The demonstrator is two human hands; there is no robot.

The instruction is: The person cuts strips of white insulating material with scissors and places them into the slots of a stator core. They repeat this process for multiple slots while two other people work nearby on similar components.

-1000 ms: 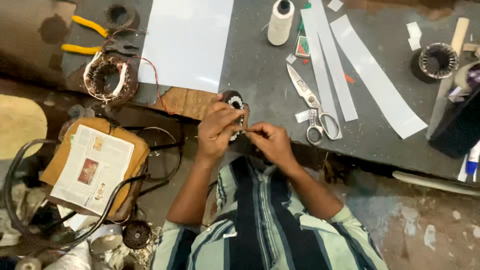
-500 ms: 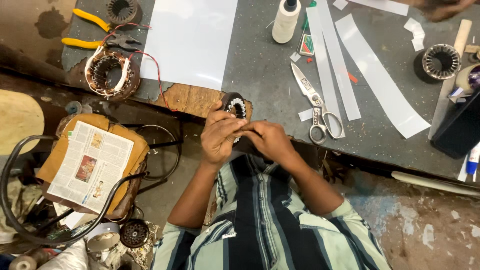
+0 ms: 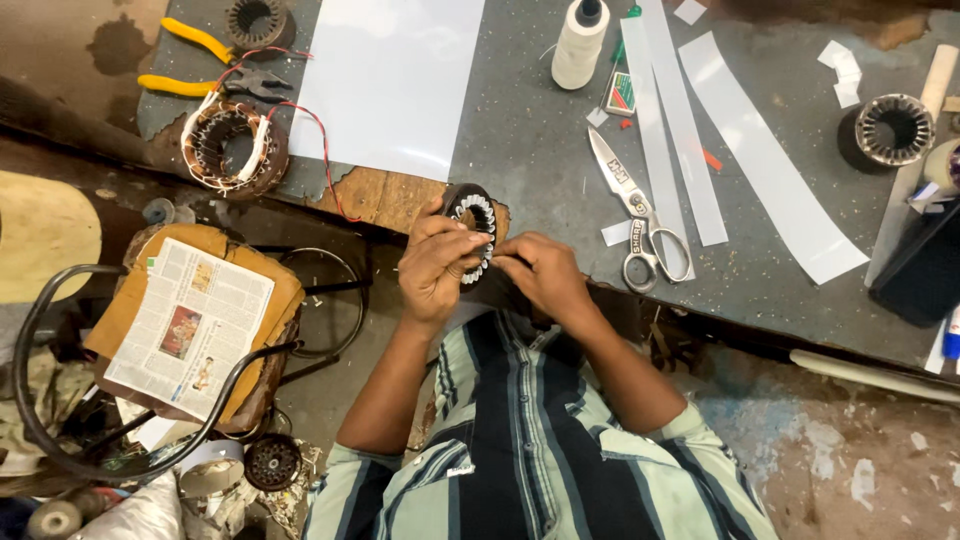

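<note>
Holding small motor ring (image 3: 472, 232) in left hand (image 3: 435, 268), right hand (image 3: 540, 275) pinching its rim, near scissors (image 3: 638, 215). Could slip w/ loose grip.

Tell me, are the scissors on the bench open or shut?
Shut. The scissors lie flat on the grey bench, blades together forming one point, the two handle loops side by side, beside the white paper strips.

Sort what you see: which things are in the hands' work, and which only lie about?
In hand: left hand, right hand, small stator core.
Lying about: scissors, thread spool, pliers, wound stator, white sheet, newspaper.
</note>
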